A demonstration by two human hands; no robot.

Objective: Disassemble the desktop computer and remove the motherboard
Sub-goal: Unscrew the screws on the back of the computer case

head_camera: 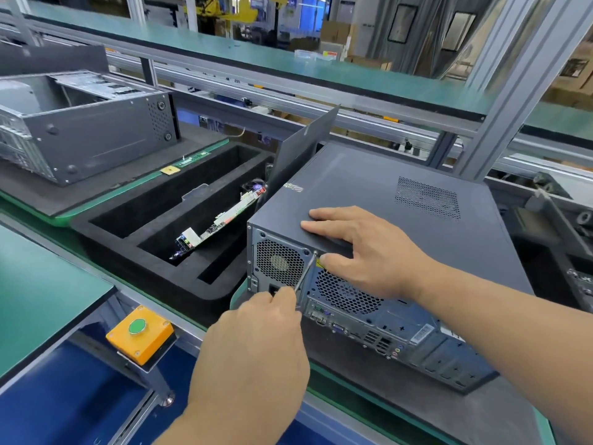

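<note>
Both hands are busy: your left hand (256, 335) grips the screwdriver (305, 272), its tip on the rear screw (314, 252) beside your right thumb; your right hand (362, 252) lies flat, bracing the desktop computer (401, 200). A tilted driver could slip, I judge, stripping the head.

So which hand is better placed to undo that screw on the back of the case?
The left hand: it holds the screwdriver, whose tip is at a screw on the computer case. The right hand lies flat on the case, likely steadying it.
</note>
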